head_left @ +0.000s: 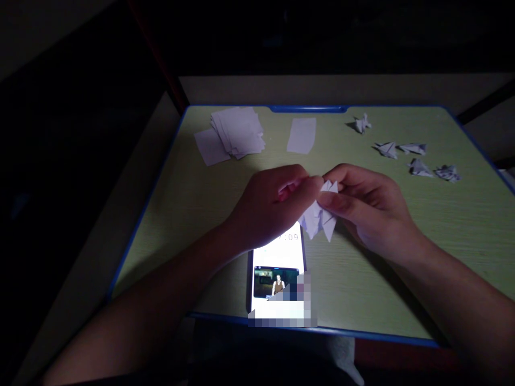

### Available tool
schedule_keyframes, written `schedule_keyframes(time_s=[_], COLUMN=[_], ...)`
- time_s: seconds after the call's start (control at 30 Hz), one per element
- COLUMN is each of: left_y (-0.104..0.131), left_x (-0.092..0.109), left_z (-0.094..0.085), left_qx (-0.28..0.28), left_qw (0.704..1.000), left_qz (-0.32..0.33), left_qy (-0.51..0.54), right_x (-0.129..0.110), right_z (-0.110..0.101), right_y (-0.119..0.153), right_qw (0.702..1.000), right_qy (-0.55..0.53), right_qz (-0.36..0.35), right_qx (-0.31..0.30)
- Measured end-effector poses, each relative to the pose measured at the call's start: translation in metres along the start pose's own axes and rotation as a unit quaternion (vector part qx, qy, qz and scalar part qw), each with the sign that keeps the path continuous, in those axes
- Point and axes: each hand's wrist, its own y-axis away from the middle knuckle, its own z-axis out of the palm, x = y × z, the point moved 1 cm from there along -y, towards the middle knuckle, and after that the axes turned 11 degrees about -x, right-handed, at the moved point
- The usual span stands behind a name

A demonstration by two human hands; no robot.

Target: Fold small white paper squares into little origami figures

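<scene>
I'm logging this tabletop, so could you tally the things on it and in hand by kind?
Loose small folded white paper pieces: 5
Held folded white paper piece: 1
Lone flat white paper sheet: 1
Pile of white paper sheets (counted as one): 1
Lit rectangular phone: 1
Total: 9

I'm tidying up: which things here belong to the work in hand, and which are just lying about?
Work in hand:
folded paper, between the left hand and right hand
paper stack and single sheet, probably stock
five folded pieces, probably finished

Just lying about:
lit phone, seemingly unrelated
</scene>
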Motion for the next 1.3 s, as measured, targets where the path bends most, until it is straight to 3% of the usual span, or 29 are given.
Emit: schedule_keyframes(time_s=[0.27,0.37,0.57,0.77,0.9,1.07,1.3], left_y=[0.002,0.001,0.0,-0.003,-0.005,-0.007,-0.007], left_x=[0.0,-0.002,-0.005,-0.012,-0.015,-0.017,-0.021], left_z=[0.001,0.003,0.004,-0.003,-0.006,-0.006,-0.005], left_qx=[-0.008,0.008,-0.003,0.06,0.109,0.13,0.117], left_qw=[0.999,0.998,1.0,0.997,0.991,0.986,0.983], left_qz=[0.027,0.04,0.021,0.038,0.066,0.072,0.069], left_qy=[-0.026,-0.043,0.018,0.004,-0.03,-0.073,-0.122], right_x=[0.003,0.008,0.014,-0.004,-0.01,0.004,0.022], right_z=[-0.007,-0.009,-0.011,-0.019,-0.006,0.02,0.043], right_y=[-0.003,-0.005,-0.01,-0.011,0.022,0.07,0.08], right_qw=[0.995,0.994,0.996,0.988,0.982,0.966,0.924], right_qy=[-0.016,-0.03,-0.034,-0.045,0.153,0.209,0.355], right_qz=[-0.036,-0.047,-0.044,-0.029,0.009,0.046,0.099], right_qx=[0.089,0.09,0.076,0.141,0.108,0.145,0.102])
